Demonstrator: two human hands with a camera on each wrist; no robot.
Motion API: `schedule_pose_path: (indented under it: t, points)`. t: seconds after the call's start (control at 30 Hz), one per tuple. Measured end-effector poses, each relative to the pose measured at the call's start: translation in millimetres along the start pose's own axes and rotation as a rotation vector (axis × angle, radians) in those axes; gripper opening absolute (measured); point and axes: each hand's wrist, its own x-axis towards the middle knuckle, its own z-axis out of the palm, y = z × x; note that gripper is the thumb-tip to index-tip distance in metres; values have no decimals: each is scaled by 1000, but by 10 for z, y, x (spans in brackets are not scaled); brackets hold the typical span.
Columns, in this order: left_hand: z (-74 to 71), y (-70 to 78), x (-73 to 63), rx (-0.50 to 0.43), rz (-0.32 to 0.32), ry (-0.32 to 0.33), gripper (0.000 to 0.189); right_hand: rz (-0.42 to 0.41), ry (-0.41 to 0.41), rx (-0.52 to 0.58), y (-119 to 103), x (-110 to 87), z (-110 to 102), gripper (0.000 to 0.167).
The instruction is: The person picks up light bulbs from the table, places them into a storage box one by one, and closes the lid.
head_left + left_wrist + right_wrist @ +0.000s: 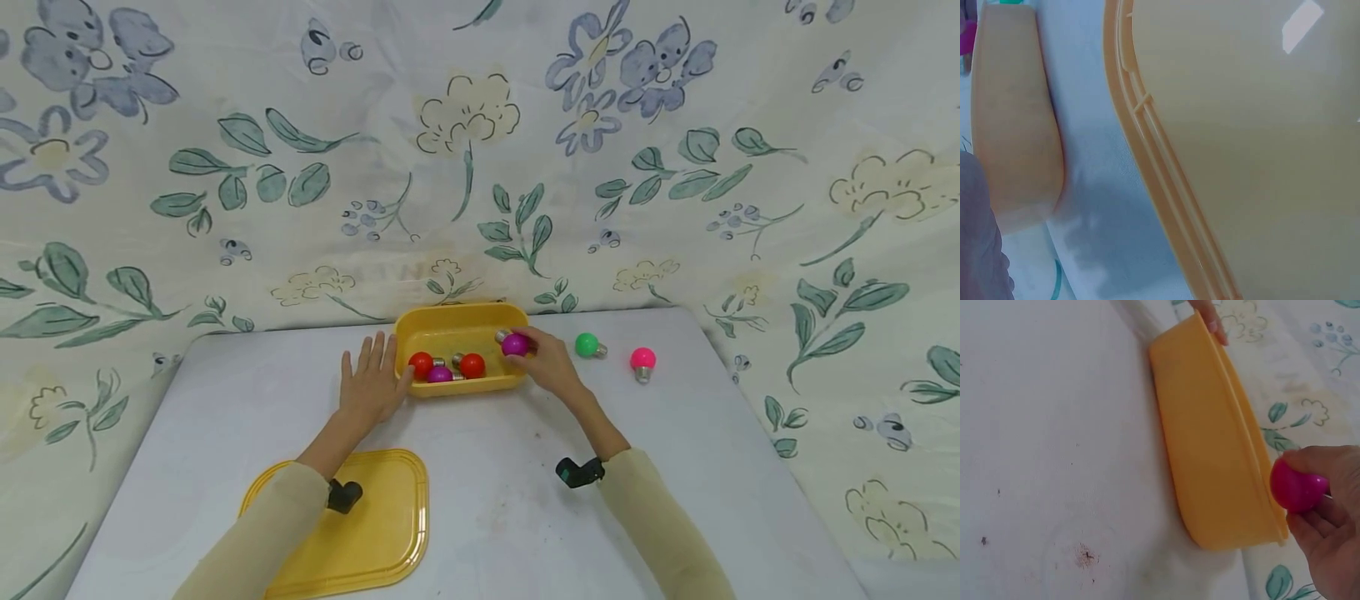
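Note:
My right hand pinches a purple light bulb over the right end of a yellow bin. The right wrist view shows that bulb between thumb and fingers, beside the bin's rim. Inside the bin, toward its left and middle, lie a red bulb, a second red bulb and a purple bulb. My left hand has its fingers spread at the bin's left end, the thumb against the rim. Only a blurred part of the left hand appears in the left wrist view.
A green bulb and a pink bulb lie on the white table right of the bin. A flat yellow tray sits at the front left, partly under my left forearm. Floral cloth hangs behind the table.

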Motion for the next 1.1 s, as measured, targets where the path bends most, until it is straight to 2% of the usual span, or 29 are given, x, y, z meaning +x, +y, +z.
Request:
schedule_pose_path:
  t: [0.33,0.53,0.77,1.1]
  points:
    - [-12,7,5,10,-1,-4,76,27,-17,-50,13,137,91,45]
    - [-19,16,-11,17,-4,-1,75,28,-50,-118,3,194,145,48]
    - [-33,33,-26,24,-1,13,74,66,-89,-180,-44,253,208,50]
    - [-33,27,-19,28,-4,10,74,73,-123,-279,-68,317,321,43]
